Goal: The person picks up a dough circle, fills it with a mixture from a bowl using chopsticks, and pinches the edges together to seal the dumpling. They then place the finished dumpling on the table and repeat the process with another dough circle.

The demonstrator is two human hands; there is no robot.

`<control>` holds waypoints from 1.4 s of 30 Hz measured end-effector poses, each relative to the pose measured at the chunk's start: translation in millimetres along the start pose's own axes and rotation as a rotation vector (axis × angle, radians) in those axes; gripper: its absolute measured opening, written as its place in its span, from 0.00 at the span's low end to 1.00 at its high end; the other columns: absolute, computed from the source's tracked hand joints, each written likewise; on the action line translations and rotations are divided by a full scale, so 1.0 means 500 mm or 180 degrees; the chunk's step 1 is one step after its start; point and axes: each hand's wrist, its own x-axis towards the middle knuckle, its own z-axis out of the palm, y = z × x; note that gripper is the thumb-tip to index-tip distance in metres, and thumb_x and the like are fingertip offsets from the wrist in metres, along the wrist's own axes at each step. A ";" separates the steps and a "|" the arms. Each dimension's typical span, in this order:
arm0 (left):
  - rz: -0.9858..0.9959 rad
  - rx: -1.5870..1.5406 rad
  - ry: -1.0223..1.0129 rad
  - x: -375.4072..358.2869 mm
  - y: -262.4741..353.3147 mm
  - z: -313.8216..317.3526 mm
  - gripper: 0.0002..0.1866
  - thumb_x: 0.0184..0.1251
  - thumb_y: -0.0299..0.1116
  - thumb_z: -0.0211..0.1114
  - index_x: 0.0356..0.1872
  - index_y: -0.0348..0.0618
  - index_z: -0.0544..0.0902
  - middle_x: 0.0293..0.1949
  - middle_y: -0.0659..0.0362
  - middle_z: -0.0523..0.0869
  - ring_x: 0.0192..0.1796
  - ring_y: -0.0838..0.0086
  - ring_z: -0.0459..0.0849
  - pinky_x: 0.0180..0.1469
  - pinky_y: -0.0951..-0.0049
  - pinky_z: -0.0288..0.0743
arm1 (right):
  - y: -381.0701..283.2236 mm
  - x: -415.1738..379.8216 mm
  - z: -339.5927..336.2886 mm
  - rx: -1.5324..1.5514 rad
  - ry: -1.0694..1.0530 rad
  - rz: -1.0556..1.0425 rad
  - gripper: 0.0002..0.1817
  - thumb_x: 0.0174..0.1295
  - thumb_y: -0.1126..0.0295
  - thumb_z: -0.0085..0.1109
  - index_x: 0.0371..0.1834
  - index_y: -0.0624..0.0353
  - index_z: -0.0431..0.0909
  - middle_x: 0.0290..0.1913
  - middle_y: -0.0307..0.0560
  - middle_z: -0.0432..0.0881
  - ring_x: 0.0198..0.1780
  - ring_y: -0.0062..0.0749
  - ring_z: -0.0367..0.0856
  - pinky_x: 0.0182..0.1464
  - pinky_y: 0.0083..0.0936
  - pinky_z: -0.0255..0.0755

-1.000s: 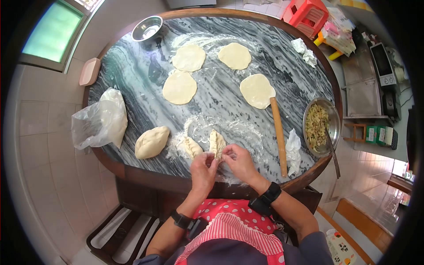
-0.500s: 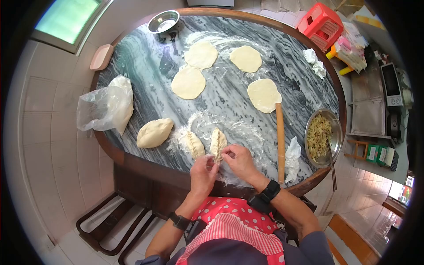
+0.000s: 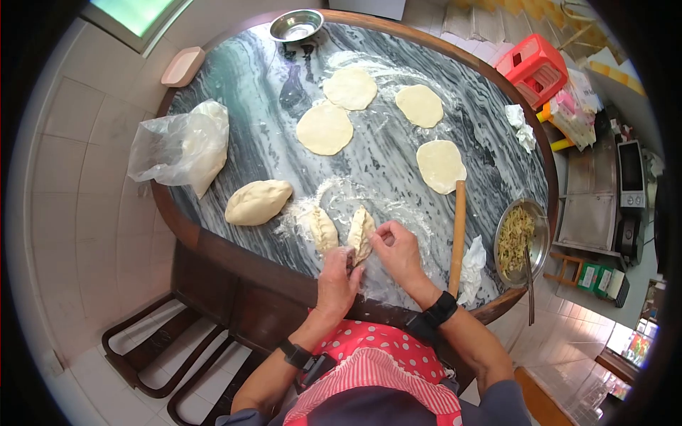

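Under the fingers (image 3: 384, 231) spread a marble table (image 3: 259, 82) with a wooden rim. Well beyond them to the left, a window (image 3: 135, 18) glowed pale green above a tiled wall (image 3: 96, 153). Left of the fingers and closer to the wearer, a dark wooden chair (image 3: 160, 342) stood on light floor (image 3: 106, 387) tiles. Far to their right were a microwave (image 3: 631, 177) and, farther ahead, a red stool (image 3: 531, 64).
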 end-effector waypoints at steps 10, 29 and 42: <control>0.0182 0.0210 0.0005 -0.003 0.010 0.011 0.30 0.58 0.22 0.67 0.63 0.28 0.69 0.60 0.39 0.72 0.58 0.46 0.76 0.61 0.59 0.73 | 0.003 0.009 0.019 -0.0871 0.0114 -0.0131 0.14 0.53 0.65 0.72 0.28 0.62 0.76 0.23 0.46 0.80 0.25 0.30 0.80 0.30 0.27 0.74; 0.0168 0.0387 -0.0755 -0.020 0.045 0.022 0.43 0.65 0.29 0.64 0.73 0.24 0.48 0.72 0.30 0.52 0.73 0.39 0.59 0.74 0.55 0.56 | 0.061 0.009 0.012 0.0532 -0.0331 0.0399 0.07 0.64 0.74 0.59 0.40 0.67 0.79 0.31 0.44 0.83 0.29 0.24 0.82 0.32 0.23 0.78; -0.1171 -0.1104 -0.0879 -0.017 0.058 0.019 0.48 0.67 0.39 0.65 0.75 0.27 0.43 0.75 0.35 0.48 0.69 0.51 0.67 0.65 0.64 0.70 | 0.040 0.029 -0.018 0.0520 -0.0175 0.0520 0.09 0.64 0.74 0.55 0.43 0.68 0.80 0.33 0.50 0.86 0.32 0.30 0.86 0.36 0.26 0.78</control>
